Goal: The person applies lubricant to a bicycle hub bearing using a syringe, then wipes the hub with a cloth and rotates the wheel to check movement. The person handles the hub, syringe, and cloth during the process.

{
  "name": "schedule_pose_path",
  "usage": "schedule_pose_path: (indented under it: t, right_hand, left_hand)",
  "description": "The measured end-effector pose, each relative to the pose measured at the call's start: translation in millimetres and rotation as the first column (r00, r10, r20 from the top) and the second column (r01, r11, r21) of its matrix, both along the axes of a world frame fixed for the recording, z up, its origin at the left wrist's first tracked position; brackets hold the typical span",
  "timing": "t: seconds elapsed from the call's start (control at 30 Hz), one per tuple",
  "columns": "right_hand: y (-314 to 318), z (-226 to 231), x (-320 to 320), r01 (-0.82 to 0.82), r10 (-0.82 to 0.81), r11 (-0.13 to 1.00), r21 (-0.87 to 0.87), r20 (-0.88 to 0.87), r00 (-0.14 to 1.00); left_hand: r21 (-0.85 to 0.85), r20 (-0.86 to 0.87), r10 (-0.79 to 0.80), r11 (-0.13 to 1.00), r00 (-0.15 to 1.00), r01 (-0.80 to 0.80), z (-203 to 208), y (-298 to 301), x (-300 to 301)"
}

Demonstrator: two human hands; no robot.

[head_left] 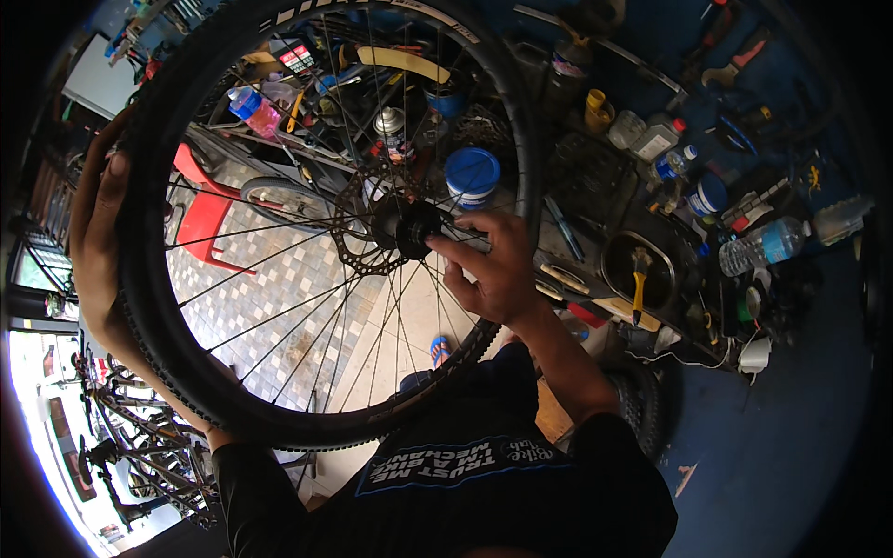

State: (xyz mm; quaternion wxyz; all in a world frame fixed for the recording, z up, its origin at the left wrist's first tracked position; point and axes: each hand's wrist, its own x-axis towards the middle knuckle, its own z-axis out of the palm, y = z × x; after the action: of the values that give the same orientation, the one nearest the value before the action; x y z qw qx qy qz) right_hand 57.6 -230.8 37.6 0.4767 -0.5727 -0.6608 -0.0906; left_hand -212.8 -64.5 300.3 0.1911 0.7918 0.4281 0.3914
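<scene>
A large bicycle wheel [279, 232] with a black knobby tyre [149, 307] fills the left and middle of the view, held upright in front of the person's chest. Behind it stretches a cluttered workbench [595, 186] crowded with bottles, tins and tools, and below, through the spokes, a pale tiled floor [279, 298] shows. A red plastic chair [206, 214] stands on that floor, seen through the wheel. The left hand [98, 223] wraps around the tyre's outer left edge, fingers curled over the tread — gripping it. The right hand [493, 270] reaches through to the wheel's centre, its fingertips pinching the black hub [414, 228] at the axle end. Just beside the hub sits a toothed brake disc [358, 232]. On the bench — near the right hand — lies a yellow-handled brush [640, 279] in a dark oval tray [616, 265], with a blue-lidded tub [472, 175] farther back.
</scene>
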Motion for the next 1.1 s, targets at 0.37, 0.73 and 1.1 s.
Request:
schedule_pose_path:
  t: [0.37,0.73,1.1]
  right_hand:
    - [3,1,56,0.147,-0.139,0.989,0.026,-0.204,0.969]
    - [2,-159,305,0.582,-0.594,0.496,-0.644,0.237,0.768]
    - [16,-173,302,0.586,-0.599,0.458,-0.668,0.255,0.759]
  left_hand:
    - [-0.012,-0.049,0.007,1.0,0.999,-0.008,-5,11,-17]
    - [-0.037,-0.01,-0.073,0.997,0.997,0.073,-6,21,-22]
    - [-0.022,0.012,-0.118,0.993,0.993,0.118,-2,18,-17]
